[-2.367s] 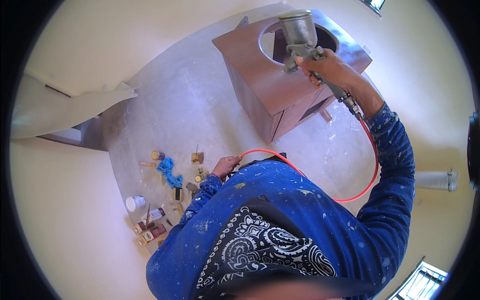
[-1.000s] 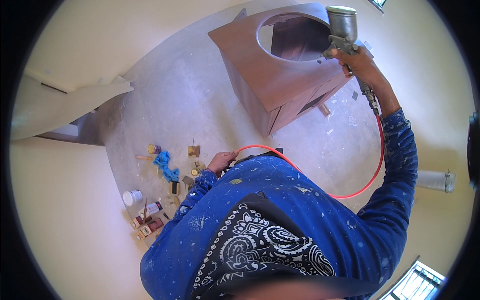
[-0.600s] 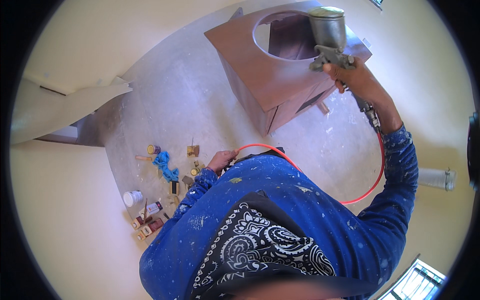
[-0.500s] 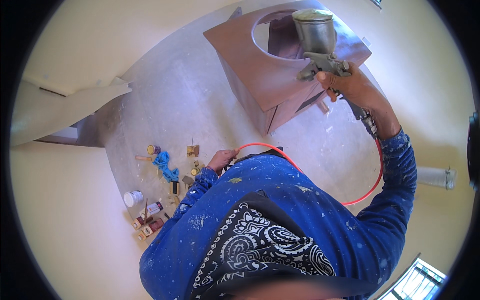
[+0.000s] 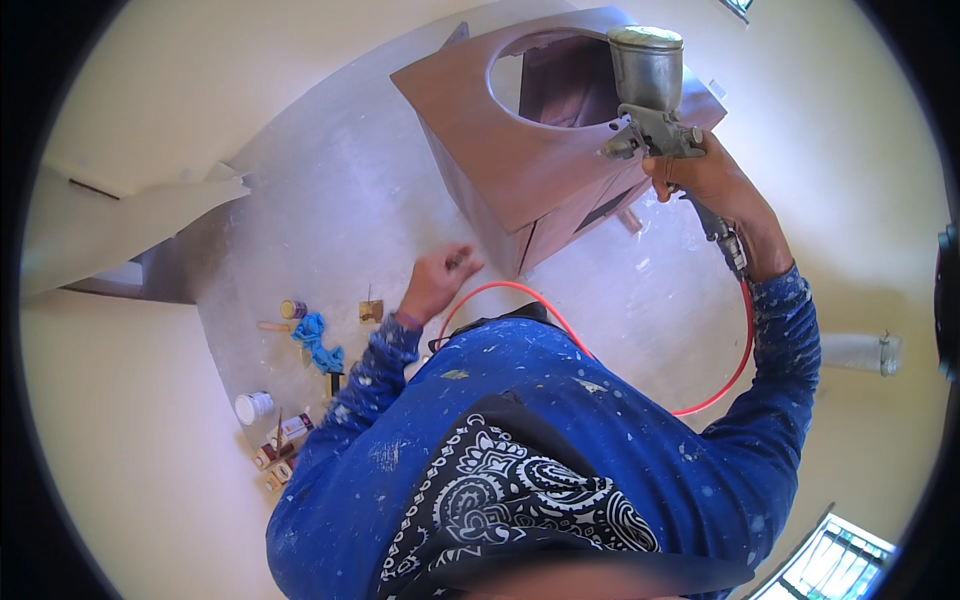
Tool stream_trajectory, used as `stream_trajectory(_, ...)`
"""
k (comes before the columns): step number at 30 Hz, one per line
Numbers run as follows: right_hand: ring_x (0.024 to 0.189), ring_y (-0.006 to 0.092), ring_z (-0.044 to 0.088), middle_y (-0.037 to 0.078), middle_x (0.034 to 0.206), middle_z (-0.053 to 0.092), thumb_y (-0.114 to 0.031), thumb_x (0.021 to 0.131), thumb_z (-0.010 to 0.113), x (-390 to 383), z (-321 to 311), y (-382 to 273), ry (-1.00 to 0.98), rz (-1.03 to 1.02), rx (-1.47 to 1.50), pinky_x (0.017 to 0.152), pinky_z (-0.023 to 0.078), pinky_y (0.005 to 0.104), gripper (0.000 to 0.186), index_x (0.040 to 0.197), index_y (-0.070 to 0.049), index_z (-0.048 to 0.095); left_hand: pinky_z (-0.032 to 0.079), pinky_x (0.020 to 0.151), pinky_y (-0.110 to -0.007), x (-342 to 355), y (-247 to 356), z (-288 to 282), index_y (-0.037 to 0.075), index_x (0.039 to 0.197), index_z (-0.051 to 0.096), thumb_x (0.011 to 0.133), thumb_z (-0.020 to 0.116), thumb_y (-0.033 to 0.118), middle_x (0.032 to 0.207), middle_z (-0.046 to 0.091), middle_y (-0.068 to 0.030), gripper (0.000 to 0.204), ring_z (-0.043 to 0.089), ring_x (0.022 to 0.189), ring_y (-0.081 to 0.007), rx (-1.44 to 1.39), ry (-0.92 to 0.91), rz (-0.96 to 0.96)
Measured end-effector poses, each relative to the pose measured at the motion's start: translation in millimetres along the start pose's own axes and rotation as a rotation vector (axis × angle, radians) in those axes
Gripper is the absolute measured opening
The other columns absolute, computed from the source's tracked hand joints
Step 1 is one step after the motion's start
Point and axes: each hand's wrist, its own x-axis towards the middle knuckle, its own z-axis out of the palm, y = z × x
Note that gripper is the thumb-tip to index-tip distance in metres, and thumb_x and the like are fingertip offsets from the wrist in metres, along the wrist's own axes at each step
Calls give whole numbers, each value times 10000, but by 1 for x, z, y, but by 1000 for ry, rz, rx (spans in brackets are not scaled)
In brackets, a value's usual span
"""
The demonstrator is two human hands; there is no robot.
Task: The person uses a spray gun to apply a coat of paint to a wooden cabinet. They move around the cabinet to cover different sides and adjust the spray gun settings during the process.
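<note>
The spray gun (image 5: 652, 122) was up in the right hand (image 5: 715, 182), whose fingers were wrapped around its handle, metal cup (image 5: 647, 78) uppermost and nozzle aimed leftward. Beyond the right hand, partly hidden by the gun, stood a brown cabinet (image 5: 520, 165) with a big round hole (image 5: 560, 90) in its top.

A red hose (image 5: 495, 285) ran from the handle past the right forearm, went out of sight behind the body, and came out again just below the left hand (image 5: 438, 283). That hand was raised near the cabinet's lower corner, its fingers loosely curled — whether it held anything, I couldn't tell.

Left of the left hand, on the grey floor (image 5: 350, 200), lay a blue rag (image 5: 318, 342) beside a small jar (image 5: 292, 309); nearer the left sleeve were a white tub (image 5: 254, 407) and some small boxes.
</note>
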Motion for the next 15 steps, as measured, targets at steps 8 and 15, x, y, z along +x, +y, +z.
stream_trajectory(8,644,115,565,19,706,602,-178,864,680,-6,14,-26,-86,-84,-27,594,440,271,186,906,2,666,524,686,-299,124,240,-14,70,1104,704,883,748,213,880,705,-92,267,666,750,-177,-215,20,779)
stream_trajectory(15,651,127,584,27,707,610,-200,877,676,-5,10,-23,-95,-40,-123,607,457,282,213,881,12,653,515,687,-323,143,244,-3,68,1029,724,907,717,234,841,695,-95,207,656,773,-180,-88,6,928)
